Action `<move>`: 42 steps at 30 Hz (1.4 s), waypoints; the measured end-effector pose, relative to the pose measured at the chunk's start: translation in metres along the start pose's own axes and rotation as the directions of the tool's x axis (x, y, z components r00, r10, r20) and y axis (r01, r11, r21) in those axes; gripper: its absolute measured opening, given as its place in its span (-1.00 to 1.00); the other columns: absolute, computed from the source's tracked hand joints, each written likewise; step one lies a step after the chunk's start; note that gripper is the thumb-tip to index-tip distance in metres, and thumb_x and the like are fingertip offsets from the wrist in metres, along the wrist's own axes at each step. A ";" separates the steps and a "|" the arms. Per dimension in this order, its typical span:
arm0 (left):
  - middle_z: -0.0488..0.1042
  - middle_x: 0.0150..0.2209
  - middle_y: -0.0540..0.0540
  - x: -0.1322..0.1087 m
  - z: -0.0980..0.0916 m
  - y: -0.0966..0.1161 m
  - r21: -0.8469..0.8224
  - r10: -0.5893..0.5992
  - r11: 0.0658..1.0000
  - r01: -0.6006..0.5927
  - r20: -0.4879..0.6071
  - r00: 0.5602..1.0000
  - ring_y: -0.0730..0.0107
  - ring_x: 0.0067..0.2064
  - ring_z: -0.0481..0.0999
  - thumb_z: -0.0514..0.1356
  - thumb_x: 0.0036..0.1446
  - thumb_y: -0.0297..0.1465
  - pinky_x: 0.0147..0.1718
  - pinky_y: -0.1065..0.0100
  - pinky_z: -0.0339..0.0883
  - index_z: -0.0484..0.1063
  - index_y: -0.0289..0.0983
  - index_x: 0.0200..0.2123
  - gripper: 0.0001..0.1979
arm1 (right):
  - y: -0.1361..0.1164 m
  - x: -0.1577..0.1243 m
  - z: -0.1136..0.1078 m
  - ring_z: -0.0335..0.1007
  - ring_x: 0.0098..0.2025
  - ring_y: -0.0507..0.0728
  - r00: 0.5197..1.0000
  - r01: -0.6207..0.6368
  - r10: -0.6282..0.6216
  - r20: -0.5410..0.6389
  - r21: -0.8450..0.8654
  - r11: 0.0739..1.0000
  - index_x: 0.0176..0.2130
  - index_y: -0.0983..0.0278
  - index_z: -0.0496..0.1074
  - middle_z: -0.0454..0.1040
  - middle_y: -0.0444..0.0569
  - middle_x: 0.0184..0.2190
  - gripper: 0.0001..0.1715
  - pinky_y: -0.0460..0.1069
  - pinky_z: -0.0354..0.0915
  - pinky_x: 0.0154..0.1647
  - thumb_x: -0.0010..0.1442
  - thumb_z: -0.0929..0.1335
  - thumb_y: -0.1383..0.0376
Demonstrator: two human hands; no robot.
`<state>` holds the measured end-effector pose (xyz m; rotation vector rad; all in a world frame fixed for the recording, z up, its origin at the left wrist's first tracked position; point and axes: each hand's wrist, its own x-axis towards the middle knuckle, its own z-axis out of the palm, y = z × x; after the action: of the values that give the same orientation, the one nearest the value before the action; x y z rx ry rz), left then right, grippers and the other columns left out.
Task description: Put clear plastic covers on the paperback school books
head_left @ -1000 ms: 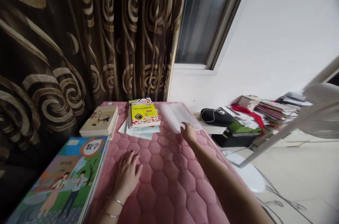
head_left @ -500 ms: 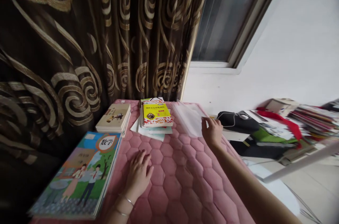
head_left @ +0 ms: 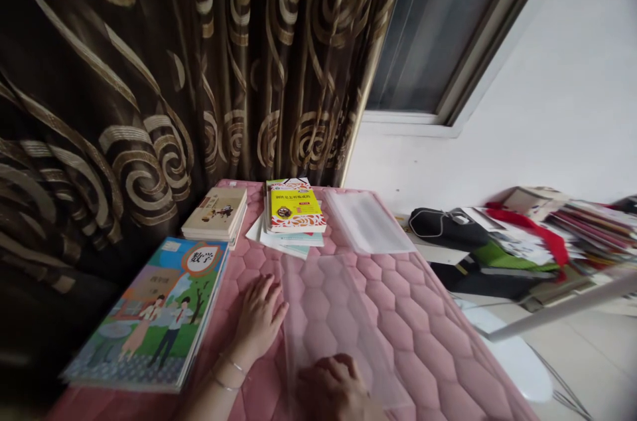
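Note:
My left hand [head_left: 259,318] lies flat on the pink quilted cover [head_left: 423,321], fingers stretched and holding nothing. Just to its right is a single clear plastic sleeve [head_left: 328,295], thin enough that the quilting shows through. My right hand [head_left: 336,384] is at the sleeve's near end with fingers curled on it; the fingertips are partly hidden. A pile of similar translucent sleeves [head_left: 371,222] rests farther back on the right. Left of my left hand lies a stack of large books with a colourful illustrated cover [head_left: 154,315].
Behind are a small stack of beige books [head_left: 213,212] and a yellow book [head_left: 297,206] on top of other books and papers. A patterned dark curtain [head_left: 239,62] hangs at the back left. Beyond the right edge stand a black pouch [head_left: 442,228] and piled papers.
My right hand has come from the sleeve pile toward me, and one clear sleeve now lies spread beside my left hand. The left hand has stayed nearly in place.

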<state>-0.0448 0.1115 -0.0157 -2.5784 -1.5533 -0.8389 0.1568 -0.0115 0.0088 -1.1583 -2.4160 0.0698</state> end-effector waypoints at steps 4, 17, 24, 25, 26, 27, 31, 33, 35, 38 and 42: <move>0.34 0.17 -0.21 0.001 -0.002 0.004 0.049 0.006 0.999 -0.006 0.011 1.000 0.04 0.19 0.29 0.08 0.22 -0.22 0.16 -0.06 0.19 0.41 -0.23 0.04 -0.63 | 0.038 0.006 -0.033 0.40 -0.02 0.19 0.975 -0.221 0.222 -0.009 0.031 0.975 0.04 0.07 0.40 0.47 0.01 0.01 -0.60 0.07 0.31 -0.08 0.21 0.26 0.25; 0.37 0.13 -0.22 0.003 0.001 0.004 -0.002 -0.019 1.000 0.019 -0.035 0.999 0.04 0.16 0.34 0.14 0.16 -0.29 0.14 -0.05 0.22 0.42 -0.23 -0.01 -0.66 | 0.102 -0.006 -0.032 0.40 -0.48 0.11 0.497 -0.843 0.868 0.024 0.251 0.476 -0.27 0.25 0.39 0.46 -0.11 -0.56 -0.71 -0.05 0.23 -0.46 0.04 0.30 0.13; 0.44 0.02 -0.22 0.010 -0.022 0.011 -0.444 -0.252 0.868 0.221 -0.012 0.968 0.17 0.09 0.41 -0.02 0.24 -0.24 0.08 0.12 0.30 0.44 -0.25 -0.13 -0.68 | 0.033 0.053 -0.064 0.47 -0.13 0.20 0.693 -0.534 0.707 0.137 0.757 0.377 -0.18 0.27 0.46 0.55 0.06 -0.20 -0.40 0.06 0.36 -0.10 0.05 0.32 -0.16; 0.48 -0.04 -0.18 0.011 -0.029 0.012 -0.517 -0.291 0.813 0.267 0.037 0.956 0.22 0.05 0.44 -0.05 0.26 -0.23 0.05 0.18 0.32 0.43 -0.23 -0.14 -0.67 | 0.017 0.062 -0.063 0.42 -0.02 0.22 0.755 -0.488 0.639 0.144 0.775 0.401 -0.14 0.26 0.47 0.53 0.08 -0.11 -0.40 0.09 0.31 0.01 0.11 0.29 -0.16; 0.50 -0.10 -0.14 0.012 -0.036 0.012 -0.579 -0.322 0.751 0.317 0.098 0.942 0.26 0.01 0.46 -0.06 0.26 -0.21 0.02 0.22 0.34 0.42 -0.21 -0.14 -0.67 | 0.002 0.070 -0.060 0.39 0.04 0.22 0.810 -0.452 0.563 0.164 0.787 0.421 -0.08 0.24 0.47 0.51 0.07 -0.05 -0.41 0.11 0.27 0.08 0.17 0.26 -0.14; 0.52 -0.17 -0.11 0.012 -0.042 0.012 -0.626 -0.350 0.687 0.370 0.162 0.923 0.28 -0.03 0.49 -0.04 0.25 -0.20 -0.02 0.26 0.36 0.41 -0.20 -0.13 -0.68 | -0.011 0.076 -0.056 0.38 0.06 0.22 0.859 -0.420 0.474 0.191 0.794 0.440 -0.05 0.23 0.46 0.50 0.06 -0.02 -0.43 0.12 0.23 0.12 0.20 0.25 -0.11; 0.46 -0.42 0.03 0.012 -0.056 0.006 -0.716 -0.418 0.424 0.554 0.388 0.821 0.37 -0.33 0.53 0.18 0.05 -0.28 -0.30 0.36 0.42 0.29 -0.26 -0.05 -0.62 | -0.025 0.086 -0.040 0.40 0.02 0.17 0.937 -0.302 0.315 0.151 0.804 0.512 -0.03 0.24 0.45 0.50 0.04 -0.05 -0.51 0.06 0.26 0.10 0.28 0.22 -0.01; 0.40 -0.48 0.11 0.013 -0.057 0.002 -0.707 -0.448 0.329 0.626 0.467 0.762 0.47 -0.49 0.48 0.20 0.01 -0.35 -0.49 0.45 0.37 0.22 -0.26 -0.02 -0.57 | -0.003 0.080 -0.037 0.43 -0.04 0.17 0.885 -0.379 0.457 0.092 0.712 0.591 -0.06 0.24 0.45 0.49 0.06 -0.07 -0.56 0.04 0.30 0.00 0.30 0.19 0.04; 0.38 -0.49 0.13 0.014 -0.058 -0.003 -0.673 -0.497 0.315 0.669 0.484 0.720 0.52 -0.57 0.44 0.14 0.05 -0.42 -0.61 0.52 0.29 0.18 -0.25 -0.01 -0.60 | 0.029 0.068 -0.036 0.44 -0.10 0.20 0.743 -0.573 0.669 -0.021 0.496 0.652 -0.10 0.27 0.44 0.48 0.11 -0.07 -0.61 0.06 0.33 -0.10 0.29 0.19 0.11; 0.35 -0.55 0.15 0.015 -0.060 -0.008 -0.597 -0.556 0.408 0.691 0.438 0.707 0.55 -0.62 0.40 0.07 0.10 -0.52 -0.67 0.56 0.22 0.19 -0.25 -0.01 -0.64 | 0.072 0.051 -0.037 0.41 -0.06 0.28 0.509 -0.853 0.852 -0.121 0.061 0.518 -0.06 0.35 0.40 0.46 0.24 -0.10 -0.62 0.09 0.28 -0.11 0.20 0.27 0.19; 0.36 -0.57 0.14 0.016 -0.064 -0.007 -0.513 -0.568 0.499 0.699 0.415 0.711 0.54 -0.64 0.39 0.02 0.13 -0.58 -0.69 0.56 0.20 0.20 -0.26 0.02 -0.63 | 0.089 0.045 -0.031 0.46 -0.26 0.20 0.370 -0.929 0.929 0.031 -0.008 0.370 -0.13 0.37 0.39 0.51 0.14 -0.27 -0.58 -0.03 0.24 -0.35 0.08 0.37 0.14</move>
<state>-0.0726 0.1103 0.0443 -2.4517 -2.8292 -1.4268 0.2101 0.0754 0.0327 -2.3913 -1.4065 0.4577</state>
